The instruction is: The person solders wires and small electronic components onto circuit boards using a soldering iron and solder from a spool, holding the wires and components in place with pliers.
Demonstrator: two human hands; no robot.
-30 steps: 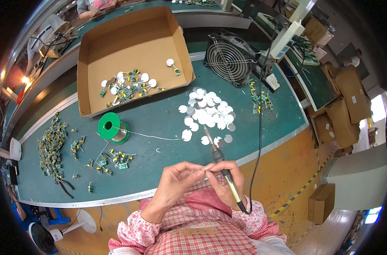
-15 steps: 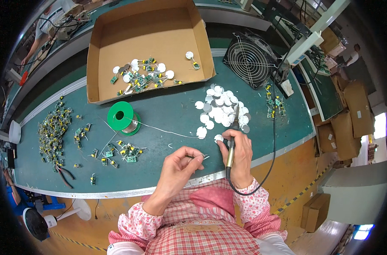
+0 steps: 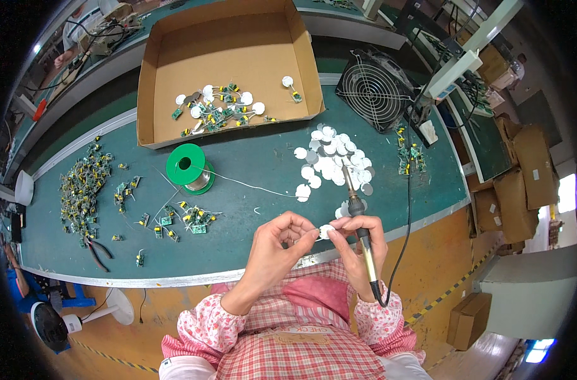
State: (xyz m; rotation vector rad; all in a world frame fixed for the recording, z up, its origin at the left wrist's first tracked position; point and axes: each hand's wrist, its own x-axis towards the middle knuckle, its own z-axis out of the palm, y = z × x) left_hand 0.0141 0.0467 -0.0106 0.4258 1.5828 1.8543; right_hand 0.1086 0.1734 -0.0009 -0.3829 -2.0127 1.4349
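In front of my chest my two hands meet at the table's near edge. My right hand [image 3: 364,244] grips a soldering iron [image 3: 367,253], tip pointing away from me over the discs. That hand's thumb and finger also pinch a round white disc [image 3: 326,232]. My left hand [image 3: 279,244] is closed, its fingertips against the disc's left side, with thin pale wires between them; whatever hangs from the wires is hidden by the fingers. Beyond my hands lies a pile of white and grey discs [image 3: 329,168].
A green solder spool [image 3: 185,163] stands left of centre, its strand running right. Small circuit boards [image 3: 196,218] lie near it, with a larger heap [image 3: 82,187] and pliers [image 3: 98,254] farther left. A cardboard box [image 3: 231,44] holds disc-fitted boards; a fan [image 3: 374,88] stands right.
My right hand has brought the disc toward me from the pile's near edge to my left fingertips. The soldering iron came along with it. My left hand moved slightly right.
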